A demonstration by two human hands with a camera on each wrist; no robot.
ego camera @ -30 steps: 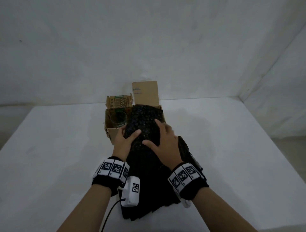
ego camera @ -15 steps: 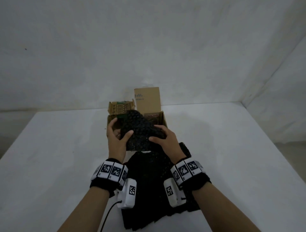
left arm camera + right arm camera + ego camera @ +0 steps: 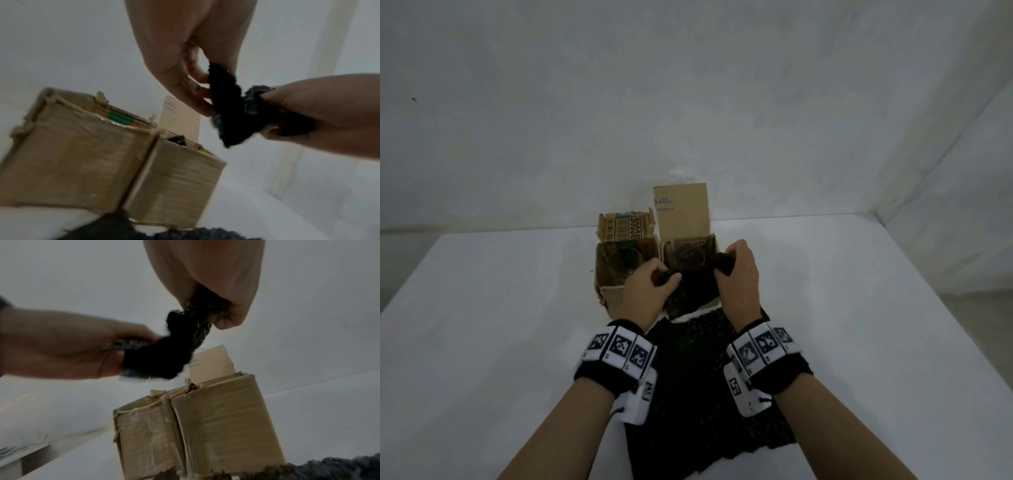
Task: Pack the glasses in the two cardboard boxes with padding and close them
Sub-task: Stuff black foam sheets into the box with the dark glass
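Two open cardboard boxes stand side by side at the far middle of the table. The left box (image 3: 608, 294) holds a clear glass (image 3: 625, 263). Another glass (image 3: 690, 257) sits in the right box (image 3: 714, 241), whose tall flap stands up. My left hand (image 3: 664, 279) and right hand (image 3: 726, 265) each grip an end of a bunched black padding sheet (image 3: 690, 291), held at the right box's near edge. The left wrist view shows my left hand's fingers (image 3: 197, 91) pinching the padding (image 3: 226, 113). The right wrist view shows my right hand (image 3: 218, 314) clenched round the padding (image 3: 164, 358).
A stack of black padding sheets (image 3: 698, 394) lies on the white table (image 3: 482, 325) just in front of the boxes, under my wrists. White walls close off the back and the right side.
My hands lifted one padding sheet off the stack, carried it over the boxes and bunched it up between them. Both glasses now show again.
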